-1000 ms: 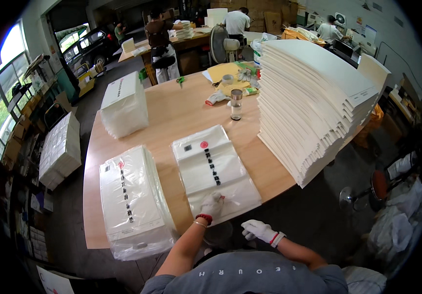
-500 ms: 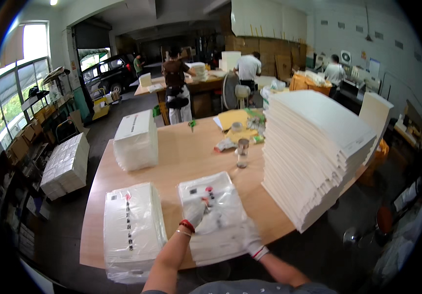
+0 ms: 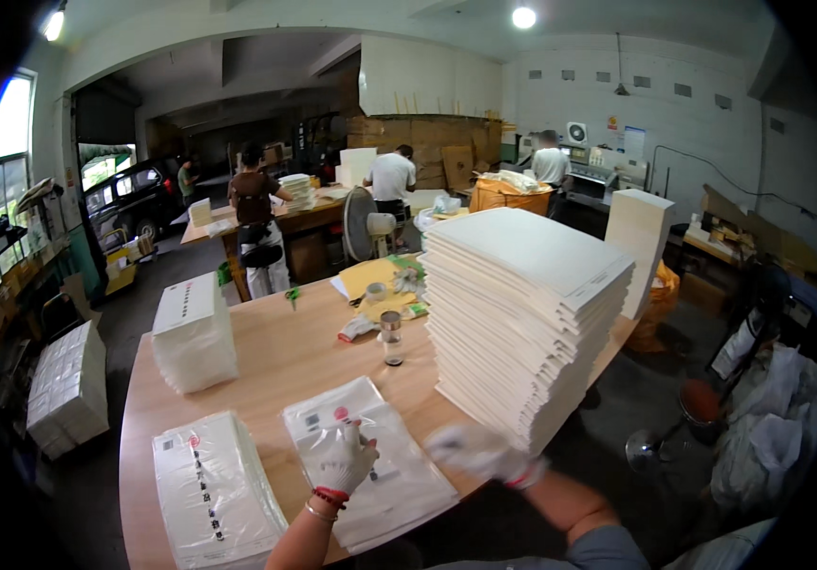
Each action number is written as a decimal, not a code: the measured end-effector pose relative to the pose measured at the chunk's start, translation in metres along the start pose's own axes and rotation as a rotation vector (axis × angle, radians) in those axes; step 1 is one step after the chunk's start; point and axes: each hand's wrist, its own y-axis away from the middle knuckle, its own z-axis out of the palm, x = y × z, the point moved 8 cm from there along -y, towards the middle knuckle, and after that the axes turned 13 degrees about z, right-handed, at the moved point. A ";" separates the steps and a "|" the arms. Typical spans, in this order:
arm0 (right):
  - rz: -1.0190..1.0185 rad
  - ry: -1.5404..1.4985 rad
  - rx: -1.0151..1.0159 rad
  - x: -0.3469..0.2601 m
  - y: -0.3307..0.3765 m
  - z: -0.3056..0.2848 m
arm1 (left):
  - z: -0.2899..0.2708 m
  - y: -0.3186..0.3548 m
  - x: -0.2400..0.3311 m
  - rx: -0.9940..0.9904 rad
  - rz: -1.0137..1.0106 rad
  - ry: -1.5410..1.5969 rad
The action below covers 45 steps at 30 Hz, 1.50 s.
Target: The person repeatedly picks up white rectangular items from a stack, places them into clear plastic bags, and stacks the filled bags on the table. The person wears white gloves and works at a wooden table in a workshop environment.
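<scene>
My left hand [image 3: 347, 460], in a white glove with bare fingertips, rests on a stack of clear plastic bags [image 3: 399, 494] with dark and red print. Its fingers look spread over the plastic. Off to the right, my right hand [image 3: 479, 452], also gloved, is smeared by motion between the bags and the foot of a tall stack of white folded sheets [image 3: 513, 313]. Whether it holds anything cannot be made out. Left of the bags lies a plastic-wrapped pack of white sheets [image 3: 214, 494]. Another wrapped pile [image 3: 195, 332] stands farther back on the wooden table [image 3: 275, 342].
A glass jar [image 3: 391, 339], yellow paper [image 3: 366, 277], a glove [image 3: 359, 328] and green scissors [image 3: 292, 296] lie on the table. A narrow white stack [image 3: 638, 252] stands behind the tall one. Beyond are a fan [image 3: 359, 223] and several people. A stool [image 3: 700, 403] is at right.
The view has swung to the right. My right hand has left the lower right corner of the bags and moved toward the tall stack. My left hand stays on the bags.
</scene>
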 end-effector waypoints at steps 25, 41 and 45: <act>-0.235 0.670 0.308 -0.153 0.162 -0.131 | -0.057 -0.024 0.246 -0.373 -0.543 1.835; 0.181 -0.114 0.951 0.062 0.170 0.038 | 0.023 0.089 0.206 -0.195 0.360 0.334; 0.173 -0.172 1.000 0.067 0.189 0.022 | 0.041 0.073 0.107 -0.043 0.171 -0.249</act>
